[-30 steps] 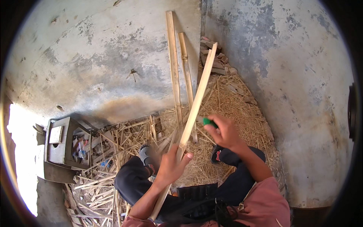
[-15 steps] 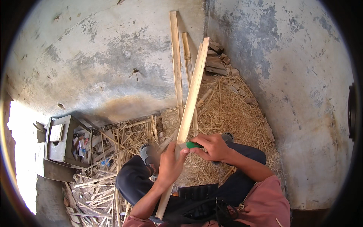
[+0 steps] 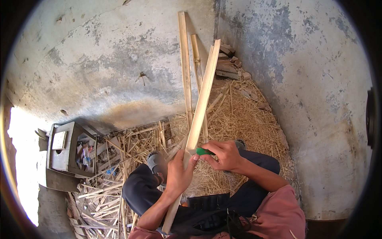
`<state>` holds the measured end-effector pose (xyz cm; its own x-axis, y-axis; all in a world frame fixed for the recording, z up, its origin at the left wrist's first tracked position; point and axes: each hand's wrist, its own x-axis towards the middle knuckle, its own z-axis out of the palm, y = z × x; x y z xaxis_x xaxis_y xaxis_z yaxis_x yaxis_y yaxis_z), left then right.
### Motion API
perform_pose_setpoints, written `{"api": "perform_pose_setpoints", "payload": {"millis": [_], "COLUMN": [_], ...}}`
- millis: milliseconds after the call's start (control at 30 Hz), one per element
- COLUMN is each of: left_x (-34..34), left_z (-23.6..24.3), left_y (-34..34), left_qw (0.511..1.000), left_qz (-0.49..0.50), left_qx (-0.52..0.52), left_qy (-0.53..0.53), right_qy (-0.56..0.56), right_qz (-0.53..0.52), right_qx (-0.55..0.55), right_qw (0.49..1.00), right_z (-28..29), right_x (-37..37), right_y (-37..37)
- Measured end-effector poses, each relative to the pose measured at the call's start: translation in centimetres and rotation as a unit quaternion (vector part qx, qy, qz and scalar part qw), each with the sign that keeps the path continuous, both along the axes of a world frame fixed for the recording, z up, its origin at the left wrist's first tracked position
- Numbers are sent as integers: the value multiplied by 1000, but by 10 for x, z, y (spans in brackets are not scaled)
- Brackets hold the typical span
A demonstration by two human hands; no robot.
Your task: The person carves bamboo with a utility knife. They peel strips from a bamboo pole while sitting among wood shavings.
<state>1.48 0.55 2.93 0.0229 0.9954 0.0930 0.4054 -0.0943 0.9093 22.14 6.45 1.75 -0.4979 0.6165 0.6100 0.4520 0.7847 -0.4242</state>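
Note:
A long split bamboo piece [image 3: 201,101] slants from my lap up toward the far wall, its pale inner side showing. My left hand [image 3: 179,170] is closed round its lower part, with the thumb near the blade. In my right hand [image 3: 226,154] is a knife [image 3: 201,151] with a green handle, gripped in closed fingers. Its short metal blade lies against the bamboo just beyond my left fingers; the tip is hard to make out. The bamboo's lower end passes under my left wrist and over my thigh.
Two more bamboo pieces, a longer one [image 3: 184,59] and a shorter one [image 3: 196,55], lean on the far wall. Shavings [image 3: 254,119] cover the floor ahead. Loose strips [image 3: 101,199] lie at left beside a wooden box [image 3: 65,159]. Bricks and wood [image 3: 227,67] fill the corner.
The bamboo has shifted very slightly toward my lap. Both hands keep their grip, and the knife stays at nearly the same spot.

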Motion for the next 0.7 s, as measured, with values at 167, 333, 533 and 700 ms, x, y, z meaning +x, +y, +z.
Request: {"api": "perform_pose_setpoints", "payload": {"millis": [167,333,533,700], "left_x": [-1,-2,-1,1], "left_z": [0,-6,-2,-14], "left_y": [0,1,-3,-9], "left_qw": [1000,1000,999,999], "left_qz": [2,1,0,-22], "left_qx": [-5,-11,-32,-13], "left_qy": [-2,4,14,23], "right_qy": [-1,-8,60,74], "right_qz": [-4,-11,-90,-224], "right_qx": [-9,-7,-14,-80], "right_qw": [1000,1000,994,968], "right_z": [2,3,7,6], "right_x": [0,1,16,62], "right_y": [0,0,24,60]}}
